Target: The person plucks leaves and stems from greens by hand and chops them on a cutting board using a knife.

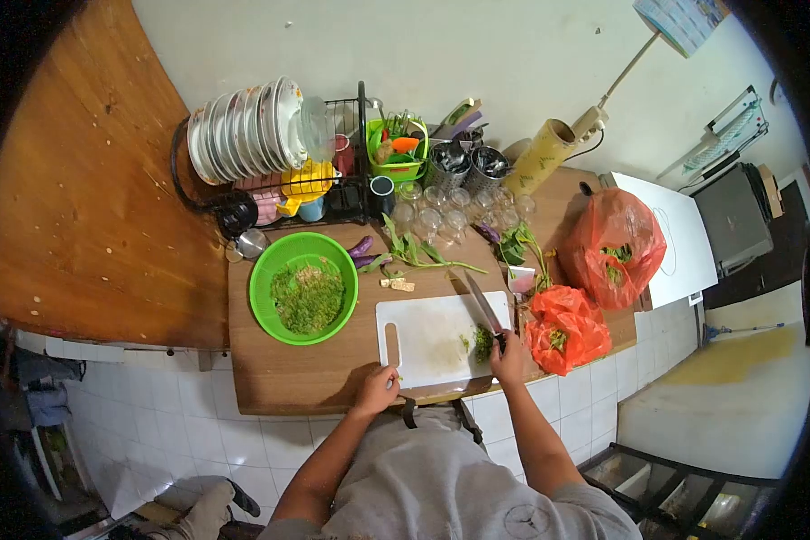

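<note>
Grey shirt (441, 490), knife (484, 305) in right hand (508, 357)

This looks like a home kitchen: a dish rack (363, 148) holding plates (252, 130) stands at the far left corner of the wooden table (270, 378), utensil holders (446, 177) and drinking glasses (430, 219) near the far edge, a cutting board (427, 328) with chopped greens (483, 343) at the near edge.

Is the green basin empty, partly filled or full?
Partly filled: chopped greens lie across the bottom of the green basin, with bare inner wall showing around them.
</note>
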Available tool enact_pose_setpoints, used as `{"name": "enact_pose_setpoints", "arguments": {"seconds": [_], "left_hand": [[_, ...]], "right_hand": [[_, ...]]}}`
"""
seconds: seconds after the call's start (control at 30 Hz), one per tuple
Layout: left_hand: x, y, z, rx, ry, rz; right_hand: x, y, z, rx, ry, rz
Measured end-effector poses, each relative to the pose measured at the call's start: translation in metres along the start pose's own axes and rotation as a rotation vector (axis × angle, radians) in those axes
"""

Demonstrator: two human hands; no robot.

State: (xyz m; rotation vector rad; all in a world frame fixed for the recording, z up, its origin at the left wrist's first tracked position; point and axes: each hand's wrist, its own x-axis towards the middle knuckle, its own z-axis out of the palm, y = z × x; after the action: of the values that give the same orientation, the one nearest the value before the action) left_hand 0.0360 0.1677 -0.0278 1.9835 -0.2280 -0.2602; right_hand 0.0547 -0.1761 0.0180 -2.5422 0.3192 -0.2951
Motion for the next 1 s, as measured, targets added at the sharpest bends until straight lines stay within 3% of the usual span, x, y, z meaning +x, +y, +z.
{"name": "enact_pose_setpoints", "arguments": {"seconds": [0.13, 0.43, 0.53, 0.8, 1.0], "left_hand": [[0.008, 0.016, -0.003, 0.172, -0.010, 0.209], [0.016, 0.033, -0.003, 0.177, 0.014, 0.119], [0.017, 0.017, 0.005, 0.101, 0.049, 0.133], [0.016, 0.019, 0.010, 0.079, 0.048, 0.086], [0.024, 0.024, 0.016, 0.086, 0.016, 0.042]], "right_hand": [[-0.037, -0.014, 0.016, 0.113, -0.107, 0.107], [-0.097, -0.059, 0.025, 0.357, -0.465, 0.150], [-0.100, -0.053, 0.030, 0.331, -0.396, 0.083], [-0.083, -0.022, 0.022, 0.357, -0.291, 0.239], [-0.091, -0.007, 0.031, 0.303, -0.227, 0.179]]}}
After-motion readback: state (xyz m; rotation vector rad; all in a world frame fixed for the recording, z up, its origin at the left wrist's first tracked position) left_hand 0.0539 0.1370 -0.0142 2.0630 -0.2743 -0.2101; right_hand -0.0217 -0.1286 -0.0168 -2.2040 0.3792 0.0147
